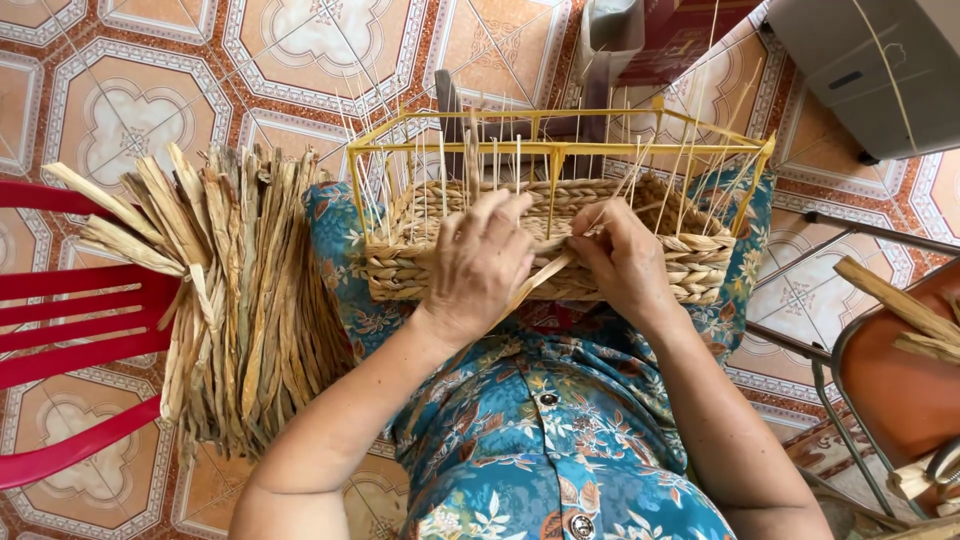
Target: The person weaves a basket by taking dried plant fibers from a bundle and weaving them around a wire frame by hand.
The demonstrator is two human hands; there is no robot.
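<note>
Left hand [480, 262] braces basket [690, 262]; right hand [622, 262] pinches 1 strip [540, 277] closed. Advise steady tension beside the pinch.

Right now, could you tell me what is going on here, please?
A seated person is weaving a basket that rests on their lap. The left hand presses on its near woven wall, while the right hand pinches a flat straw strip. A bundle of dried straw lies over a red chair beside them.
</note>
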